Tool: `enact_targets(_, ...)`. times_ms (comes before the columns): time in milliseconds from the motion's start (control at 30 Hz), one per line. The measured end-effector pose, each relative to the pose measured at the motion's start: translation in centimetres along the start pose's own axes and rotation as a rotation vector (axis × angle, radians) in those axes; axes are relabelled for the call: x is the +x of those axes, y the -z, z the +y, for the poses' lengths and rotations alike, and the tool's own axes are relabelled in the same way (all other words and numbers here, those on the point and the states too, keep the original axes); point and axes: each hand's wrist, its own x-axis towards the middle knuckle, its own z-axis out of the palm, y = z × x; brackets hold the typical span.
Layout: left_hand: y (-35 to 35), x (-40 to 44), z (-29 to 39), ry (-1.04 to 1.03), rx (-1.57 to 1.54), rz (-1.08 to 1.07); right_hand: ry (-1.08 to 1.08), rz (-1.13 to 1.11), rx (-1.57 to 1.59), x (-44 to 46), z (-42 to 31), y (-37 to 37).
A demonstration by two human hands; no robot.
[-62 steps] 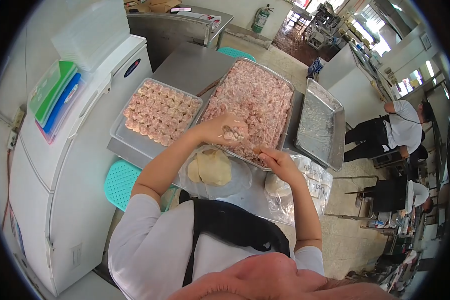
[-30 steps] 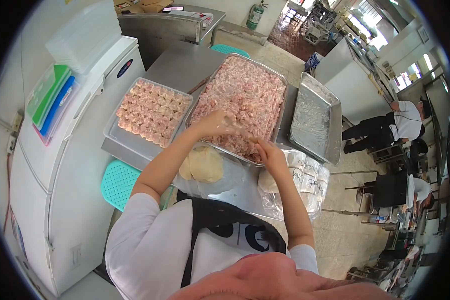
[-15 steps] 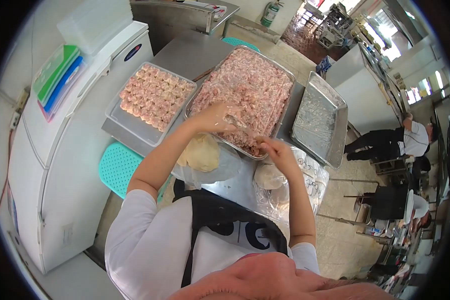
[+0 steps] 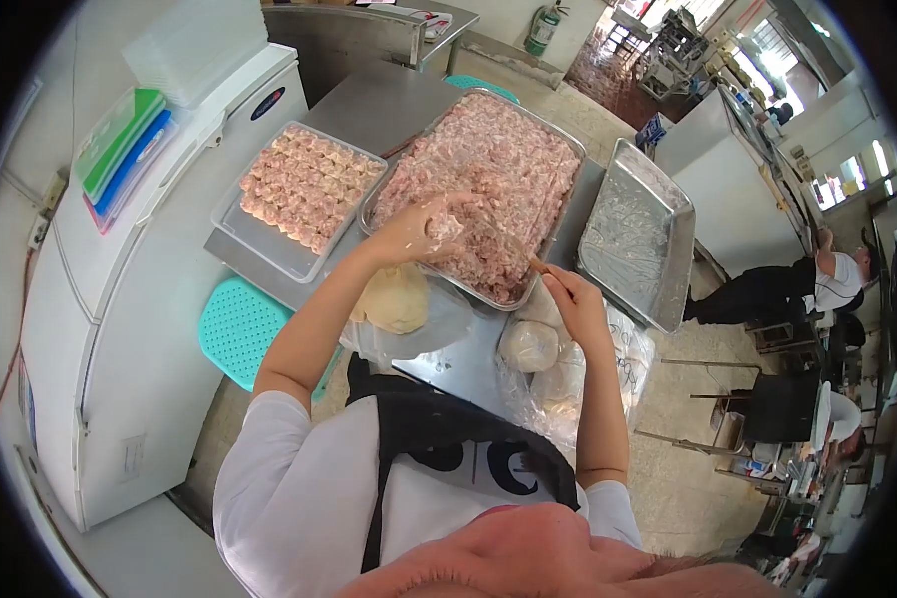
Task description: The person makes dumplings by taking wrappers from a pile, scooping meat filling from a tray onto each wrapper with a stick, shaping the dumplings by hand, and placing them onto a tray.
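Over the near left part of the ground meat [image 4: 508,140] is my left hand [image 4: 414,231], its fingers curled round a small pale-pink dumpling [image 4: 445,230]. My right hand [image 4: 576,304] grips the brown handle of a spatula [image 4: 540,267]; its thin blade points left over the meat and is hard to make out. The meat fills a large metal tray [image 4: 580,164]. Below my left wrist, a stack of round yellowish wrappers [image 4: 397,299] lies on a plastic sheet. Rows of open-topped dumplings [image 4: 304,189] sit in a clear plastic tray [image 4: 259,242] on the left.
A greasy metal tray [image 4: 633,234] stands at the right. Plastic-bagged pale rounds [image 4: 530,346] lie near my right forearm. A white freezer [image 4: 159,329] and turquoise stool [image 4: 241,327] are on the left. Another person [image 4: 832,284] works far right.
My right hand has drawn back to the right and slightly down, away from my left hand, with the spatula. My left hand has turned a little, showing the pale lump in it more.
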Motion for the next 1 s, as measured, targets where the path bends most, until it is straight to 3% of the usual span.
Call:
enact_targets(33, -0.3, 0.1, -0.4, 0.001, -0.002, 0.003, 0.03, -0.072, 0.102, -0.3, -1.3, 0.3)
enact_targets(100, -0.8, 0.5, -1.2, -0.27, 0.208, -0.01, 0.097, -0.119, 0.118, -0.4, -1.4, -2.1)
enact_targets(133, -0.8, 0.6, -1.2, -0.267, 0.21, -0.007, 0.16, -0.16, 0.137, -0.4, -1.5, -2.8)
enact_targets(167, -0.9, 0.7, -1.2, -0.217, 0.236, -0.07, 0.162, -0.164, 0.139, -0.6, -1.5, -2.4)
enact_targets(267, -1.4, 0.9, -3.4, -0.054, 0.278, -0.105, 0.212, 0.038, -0.477, -0.5, -4.0, 0.9)
enact_targets(300, -1.4, 0.7, -2.8, 0.057, 0.288, -0.098, 0.314, 0.109, -0.326, -0.8, -3.5, 0.0)
enact_targets(400, -0.8, 0.6, -0.4, 0.055, 0.19, -0.148, 0.32, 0.099, -0.396, -0.2, -2.4, -0.9)
enact_targets(433, -1.1, 0.4, -0.8, 0.052, 0.191, -0.15, 0.319, 0.103, -0.397, -0.3, -2.5, -0.4)
enact_targets(500, -1.3, 0.1, -2.0, -0.19, 0.117, 0.052, 0.212, 0.129, -0.28, -0.1, -3.3, 1.0)
enact_targets(600, -0.7, 0.5, -2.6, -0.142, 0.06, 0.015, 0.265, 0.13, -0.145, -0.7, -4.8, 0.0)
enact_targets(733, 1.1, 1.5, -3.4, -0.042, 0.107, -0.064, 0.263, 0.125, -0.196, 1.1, -1.4, -5.1)
enact_targets(800, 2.4, 1.4, -2.9, 0.098, 0.223, 0.061, -0.106, -0.031, -0.606, 2.1, -0.8, -4.6)
enact_targets(900, 4.1, 1.7, -5.2, -0.031, 0.179, 0.043, -0.067, 0.059, -0.419, 1.8, -0.2, -5.0)
enact_targets(1000, 5.0, 2.2, -6.5, -0.018, 0.168, 0.016, 0.017, 0.182, -0.288, 1.4, -2.6, -6.3)
